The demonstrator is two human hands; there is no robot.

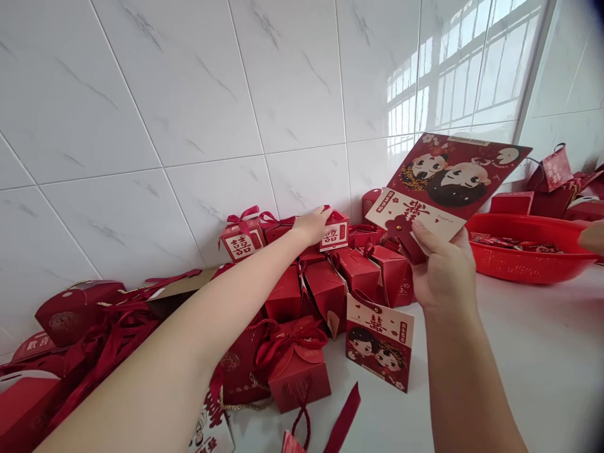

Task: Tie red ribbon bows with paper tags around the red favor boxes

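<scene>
My left hand (312, 228) reaches to the back of the pile, its fingers curled over a small red gift box (335, 234) with a white double-happiness label. In my right hand (446, 267), raised above the counter, is a red and cream paper gift bag (465, 173) with two cartoon faces, held upside down and tilted, thumb on its cream band. A similar gift bag (380, 343) stands upright below. Beside my left hand's box is another ribboned box (242, 239). Several red boxes (325, 289) stand in rows beneath my left wrist.
A red plastic basket (528, 274) with small wrapped packets stands at right, a co-worker's hand (592, 238) at its rim. More red boxes (512, 204) are behind it. Dark red ribbons (113, 352) and a bow-tied box (299, 371) are at left and front. A tiled wall (212, 113) closes the back.
</scene>
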